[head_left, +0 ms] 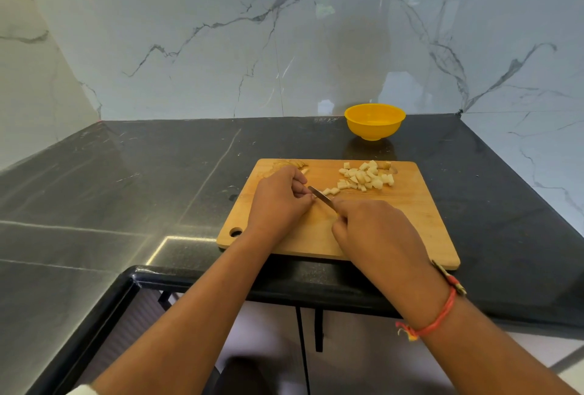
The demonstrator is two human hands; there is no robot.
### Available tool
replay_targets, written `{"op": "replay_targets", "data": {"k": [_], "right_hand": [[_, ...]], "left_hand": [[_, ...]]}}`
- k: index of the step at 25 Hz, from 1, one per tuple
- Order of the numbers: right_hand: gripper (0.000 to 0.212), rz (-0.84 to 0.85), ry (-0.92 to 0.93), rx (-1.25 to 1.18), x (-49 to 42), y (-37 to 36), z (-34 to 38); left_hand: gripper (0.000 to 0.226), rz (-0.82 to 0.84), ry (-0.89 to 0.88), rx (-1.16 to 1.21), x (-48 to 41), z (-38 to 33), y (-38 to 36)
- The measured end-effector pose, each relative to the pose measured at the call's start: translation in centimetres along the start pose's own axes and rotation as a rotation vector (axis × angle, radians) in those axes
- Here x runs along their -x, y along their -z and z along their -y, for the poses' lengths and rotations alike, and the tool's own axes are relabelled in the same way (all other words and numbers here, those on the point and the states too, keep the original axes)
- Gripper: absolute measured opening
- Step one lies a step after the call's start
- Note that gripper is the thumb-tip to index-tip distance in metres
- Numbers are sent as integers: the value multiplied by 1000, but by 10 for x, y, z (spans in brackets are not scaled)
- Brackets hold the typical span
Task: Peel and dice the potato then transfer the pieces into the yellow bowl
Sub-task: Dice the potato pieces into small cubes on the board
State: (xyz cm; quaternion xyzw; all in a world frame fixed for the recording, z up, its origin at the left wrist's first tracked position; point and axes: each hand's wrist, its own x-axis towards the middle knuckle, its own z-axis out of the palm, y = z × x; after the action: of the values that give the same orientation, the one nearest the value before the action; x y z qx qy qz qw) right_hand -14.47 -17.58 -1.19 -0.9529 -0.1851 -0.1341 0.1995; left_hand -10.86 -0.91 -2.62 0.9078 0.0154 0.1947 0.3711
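We'd heaped the diced potato (366, 176) at the far right of the board (410, 214), clear of the cutting spot. Our right hand (376, 233) clenched the knife (320, 196), its blade beside a few fresh pieces. Our left hand (278, 201) curled against the blade, but whether it grasped anything we couldn't tell. The yellow bowl (374, 121) stood empty beyond the board.

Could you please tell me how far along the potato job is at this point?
Peeling looks done: peels lie at the far left corner of the cutting board, and diced pieces are piled far right. Dicing is in hand: the right hand grips the knife beside the curled left hand, whatever that holds being hidden. Left: the yellow bowl looks empty, so no transfer yet.
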Motion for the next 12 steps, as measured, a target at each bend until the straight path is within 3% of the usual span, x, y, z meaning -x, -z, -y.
{"op": "replay_targets", "data": {"k": [8,12], "right_hand": [[47,90,-1,57,21,17,-14],[47,-30,10,33,28,23,-22]], "left_hand": [[21,-29,-1,-18,2,1,-3],[30,33,12,1,0,0,0]]}}
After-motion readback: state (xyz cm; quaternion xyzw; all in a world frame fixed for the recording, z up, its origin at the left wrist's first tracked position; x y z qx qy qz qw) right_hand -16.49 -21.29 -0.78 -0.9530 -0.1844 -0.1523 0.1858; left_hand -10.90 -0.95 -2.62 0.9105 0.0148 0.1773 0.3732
